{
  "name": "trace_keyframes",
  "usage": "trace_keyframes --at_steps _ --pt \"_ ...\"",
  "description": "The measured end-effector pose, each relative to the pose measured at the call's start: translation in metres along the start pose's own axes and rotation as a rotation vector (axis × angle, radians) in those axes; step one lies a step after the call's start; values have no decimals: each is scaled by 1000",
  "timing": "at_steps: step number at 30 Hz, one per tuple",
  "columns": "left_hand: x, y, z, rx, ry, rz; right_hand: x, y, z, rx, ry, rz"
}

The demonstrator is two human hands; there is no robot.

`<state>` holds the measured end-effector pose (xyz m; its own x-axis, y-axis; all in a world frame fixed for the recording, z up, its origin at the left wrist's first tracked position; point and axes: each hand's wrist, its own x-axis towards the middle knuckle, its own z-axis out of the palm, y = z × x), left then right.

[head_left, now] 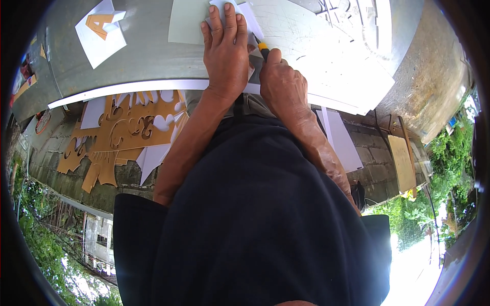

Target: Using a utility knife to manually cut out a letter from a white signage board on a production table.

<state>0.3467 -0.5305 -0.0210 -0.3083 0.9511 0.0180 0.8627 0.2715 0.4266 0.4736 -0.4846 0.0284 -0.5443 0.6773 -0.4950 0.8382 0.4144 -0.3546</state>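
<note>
While the left hand [227, 56] lies palm-down, fingers extended, over the grey sheet [185, 25], the right hand [283, 81] grips the cutter [263, 49] just beside it, near the white piece [250, 19]. Risk: shifting sheet or overpressing could send the cutter into the left hand.

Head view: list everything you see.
slim-handled tool: 1, yellow and black, top centre
thin flat pieces: at least 2, white, top centre
rectangular flat sheet: 1, pale grey, top
pointed flat sheet: 1, white, upper left
letter-shaped cutout: 1, brown, on that sheet
smooth tabletop: 1, grey, top
long narrow strip: 1, white, near table edge
cut-out board pieces: several, brown and white, below left
tapering flat sheet: at least 1, white, below right
flat board: 1, tan, far right
foliage: uncounted, green, both sides
shirt: 1, dark, bottom centre
left hand: 1, bare, over the thin pieces
right hand: 1, bare, around the tool
</note>
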Motion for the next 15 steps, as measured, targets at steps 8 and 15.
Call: trace_keyframes --at_steps 8,15 --pt "-5 -2 10 -30 16 -6 -4 1 2 27 -38 30" --pt "-3 -3 8 -28 -2 -20 -11 -3 -4 -21 -71 54"
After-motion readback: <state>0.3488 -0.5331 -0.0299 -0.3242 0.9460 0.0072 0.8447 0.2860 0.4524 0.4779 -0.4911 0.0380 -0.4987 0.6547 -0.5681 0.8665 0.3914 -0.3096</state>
